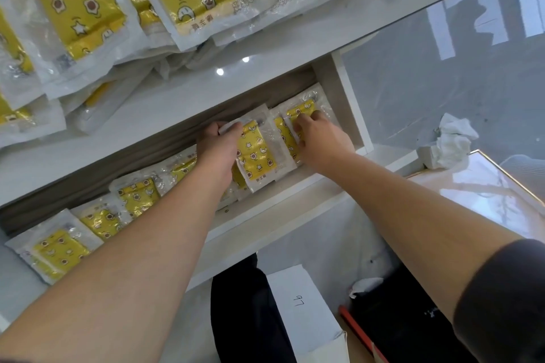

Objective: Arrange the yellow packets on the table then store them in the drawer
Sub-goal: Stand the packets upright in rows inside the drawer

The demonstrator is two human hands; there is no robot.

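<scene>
Both of my hands reach into the open white drawer (298,200) under the tabletop. My left hand (216,146) grips the top edge of a yellow packet (259,155) in clear wrap, printed with stars and flowers. My right hand (317,135) rests with curled fingers on the neighbouring yellow packet (303,109) at the drawer's right end. A row of several more yellow packets (135,194) lies along the drawer to the left. A big loose pile of the same yellow packets (88,9) covers the white table above.
The glossy white table (265,47) edge overhangs the drawer. Crumpled white tissue (451,141) lies on the grey floor at right, beside a pale glass-topped surface (486,188). Below sit a white box (303,309) marked "L6" and dark bags (398,318).
</scene>
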